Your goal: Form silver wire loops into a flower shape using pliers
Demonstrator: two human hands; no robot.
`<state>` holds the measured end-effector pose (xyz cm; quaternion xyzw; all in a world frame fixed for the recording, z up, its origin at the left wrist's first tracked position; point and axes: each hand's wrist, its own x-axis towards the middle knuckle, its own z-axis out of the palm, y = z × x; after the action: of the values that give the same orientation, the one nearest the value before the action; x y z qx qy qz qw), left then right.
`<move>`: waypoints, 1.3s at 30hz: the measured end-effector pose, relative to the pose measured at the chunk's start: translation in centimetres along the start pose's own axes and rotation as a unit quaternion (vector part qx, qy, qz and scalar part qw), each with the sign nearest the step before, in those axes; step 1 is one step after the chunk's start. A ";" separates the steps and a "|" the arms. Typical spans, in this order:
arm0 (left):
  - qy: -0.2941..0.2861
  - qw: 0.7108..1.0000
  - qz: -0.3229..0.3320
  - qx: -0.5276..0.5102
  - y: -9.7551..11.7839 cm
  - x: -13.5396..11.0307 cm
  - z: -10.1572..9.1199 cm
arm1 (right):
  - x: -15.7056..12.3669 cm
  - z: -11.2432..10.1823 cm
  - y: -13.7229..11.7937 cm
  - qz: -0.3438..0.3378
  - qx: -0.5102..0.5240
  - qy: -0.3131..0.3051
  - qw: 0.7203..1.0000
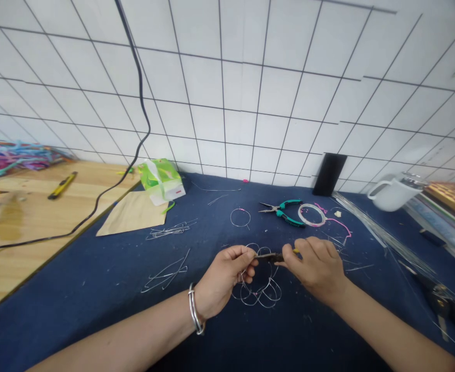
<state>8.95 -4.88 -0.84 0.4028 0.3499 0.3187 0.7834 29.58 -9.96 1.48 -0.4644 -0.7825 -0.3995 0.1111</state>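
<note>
Over the dark blue cloth, my left hand [225,276] pinches the upper left part of a wire flower shape [256,294] made of thin silver loops joined in a ring. My right hand [317,267] is closed around pliers [272,257] with a bit of yellow handle showing. Their dark jaws point left and reach the wire at my left fingertips; the exact bite is hidden by my fingers. Just beyond the hands lies a single wire ring [231,219] with a pink spot on it. Teal-handled long-nose pliers [281,207] rest farther back, right of that ring.
Bent wire pieces [169,231] lie at left, near a beige sheet [134,213] and green tissue pack [161,178]. A yellow cutter [62,186] and black cable [95,204] are on the wooden board. Rightward are a spool [312,223], straight wires [382,232], and white mug [393,194].
</note>
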 end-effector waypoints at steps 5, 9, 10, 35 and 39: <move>-0.006 1.000 0.002 0.000 0.1 -0.1 0.1 | 0.1 -0.3 0.1 0.003 0.010 -0.032 0.999; -0.010 1.000 0.003 0.005 0.1 -0.2 0.1 | 0.0 -0.2 0.1 0.005 0.004 -0.035 0.999; -0.012 1.000 0.004 0.007 0.1 -0.1 0.0 | 0.0 -0.2 0.1 0.003 -0.001 -0.033 0.999; 0.051 0.976 0.150 0.147 0.9 0.3 -0.3 | 1.5 -1.5 -0.1 0.167 0.414 -0.303 0.842; 0.021 0.983 0.132 0.123 0.7 0.2 -0.2 | 1.4 -1.2 -0.2 0.186 0.417 -0.316 0.832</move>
<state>8.73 -4.27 -0.40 0.5315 0.3467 0.3822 0.6718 28.43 -9.95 2.95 -0.6119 -0.7661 0.1610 0.1130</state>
